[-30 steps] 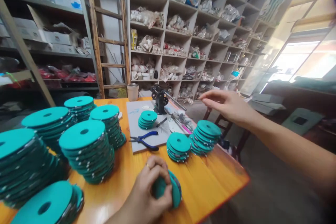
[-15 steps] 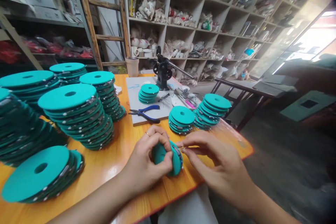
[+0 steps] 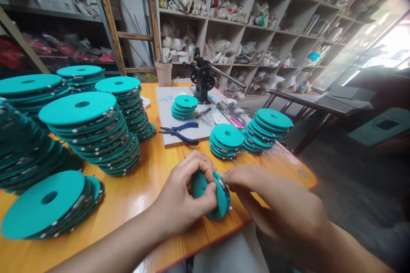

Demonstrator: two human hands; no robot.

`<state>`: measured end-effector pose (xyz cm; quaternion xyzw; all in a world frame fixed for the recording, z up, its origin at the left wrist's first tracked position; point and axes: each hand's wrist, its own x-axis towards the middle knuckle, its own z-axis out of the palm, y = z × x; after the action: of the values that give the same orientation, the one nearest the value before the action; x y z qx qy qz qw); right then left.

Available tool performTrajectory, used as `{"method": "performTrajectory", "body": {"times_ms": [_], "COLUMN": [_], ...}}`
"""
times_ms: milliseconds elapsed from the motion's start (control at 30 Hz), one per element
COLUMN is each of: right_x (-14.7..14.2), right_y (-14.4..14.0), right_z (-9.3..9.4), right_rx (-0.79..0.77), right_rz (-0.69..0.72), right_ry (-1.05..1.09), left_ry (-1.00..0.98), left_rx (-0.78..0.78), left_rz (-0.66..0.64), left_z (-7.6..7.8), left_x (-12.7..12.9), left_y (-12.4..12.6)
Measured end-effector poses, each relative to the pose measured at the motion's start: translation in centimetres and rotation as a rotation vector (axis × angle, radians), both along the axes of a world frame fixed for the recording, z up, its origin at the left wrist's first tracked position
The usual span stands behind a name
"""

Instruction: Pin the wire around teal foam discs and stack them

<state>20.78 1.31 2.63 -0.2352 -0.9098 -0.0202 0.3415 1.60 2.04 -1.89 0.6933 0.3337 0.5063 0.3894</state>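
My left hand [image 3: 187, 196] is closed round a small teal foam spool [image 3: 220, 205], which stands tilted on edge above the table's front part. Its fingers and thumb press on the near face and cover the centre. Dark and pale bits, like wound line with small fittings, run along the spool's rim. At the rim's right side is my right hand [image 3: 282, 204], smeared by motion, with its fingertips close to the spool. Whether it grips anything there does not show. Two stacks of like spools, a shorter one [image 3: 226, 135] and a taller one [image 3: 273, 119], stand just beyond.
Tall stacks of teal spools [image 3: 81, 106] crowd the left of the wooden table [image 3: 153, 187]. Blue-handled pliers [image 3: 182, 130] lie on a pale board [image 3: 166, 94] with a black hand-cranked device [image 3: 202, 81]. A plastic cup [image 3: 164, 73] stands behind. Filled shelves line the wall.
My right hand has gone from a pinch at the spool's rim to a blurred, turned pose beside it. My left hand keeps hold of the spool. The view has shifted slightly.
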Motion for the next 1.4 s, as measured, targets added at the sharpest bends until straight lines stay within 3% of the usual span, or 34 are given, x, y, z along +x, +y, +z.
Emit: {"method": "performTrajectory", "body": {"times_ms": [333,533,800,1033,1133,1267,1400], "right_x": [0.0,-0.2,-1.4,-1.7,-1.4,-1.1,-1.0], "right_y": [-0.1,0.1,-0.4,-0.7,-0.2,0.8,0.8], "right_z": [1.5,1.2,4.1,4.1,3.7,3.1,2.6], "right_rx": [0.195,0.191,0.238,0.314,0.256,0.109,0.088], "right_rz": [0.035,0.052,0.036,0.073,0.075,0.074,0.088], "right_ry": [-0.178,-0.145,-0.310,-0.408,-0.434,-0.278,-0.202], "left_ry": [-0.005,-0.009,-0.017,-0.037,-0.035,-0.008,0.001], "left_rx": [0.019,0.040,0.033,0.025,0.016,0.038,0.045], "left_rz": [0.000,0.007,0.001,-0.010,-0.014,-0.010,-0.012], "left_z": [-0.5,-0.4,0.0,-0.1,-0.2,-0.3,-0.4], "left_x": [0.0,0.1,0.1,0.1,0.1,0.2,0.2], "left_y": [-0.1,-0.2,-0.3,-0.3,-0.2,-0.2,-0.2]}}
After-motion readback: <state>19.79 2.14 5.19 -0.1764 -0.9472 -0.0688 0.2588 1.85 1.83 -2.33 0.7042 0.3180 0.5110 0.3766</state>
